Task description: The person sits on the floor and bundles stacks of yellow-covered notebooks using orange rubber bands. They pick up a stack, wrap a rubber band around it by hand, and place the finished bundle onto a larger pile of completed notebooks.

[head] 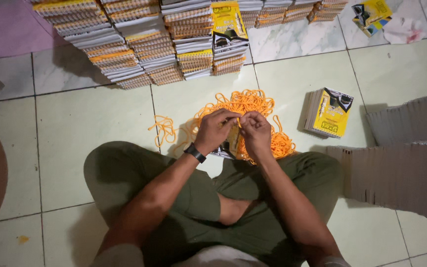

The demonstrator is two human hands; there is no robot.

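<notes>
Right, both hands are up together at the centre, just above the crossed legs (pixel 174 193). The left hand (pixel 214 129), with a black watch (pixel 194 152) on its wrist, curls its fingers in and pinches a bit of orange cord (pixel 239 116) at the top edge of a small yellow-and-black booklet (pixel 231 143). The right hand (pixel 256 133) sits at three o'clock from the left, touching it, fingertips pressed together on the same bit of cord. The booklet stands tilted between the two palms, its long axis running roughly twelve to six, mostly hidden by the hands; the cord meets it at its twelve o'clock end, right under both sets of fingertips, so neither hand is nearer than the other. Behind the hands, at twelve o'clock, lies the heap of orange cords (pixel 253 106) on the tiled floor (pixel 85 128), with a stray loop (pixel 163 129) at nine o'clock. A short stack of booklets (pixel 328 112) rests at two o'clock, tall piles of booklets (pixel 139 44) at eleven, and grey cardboard stacks (pixel 396 168) at three.
</notes>
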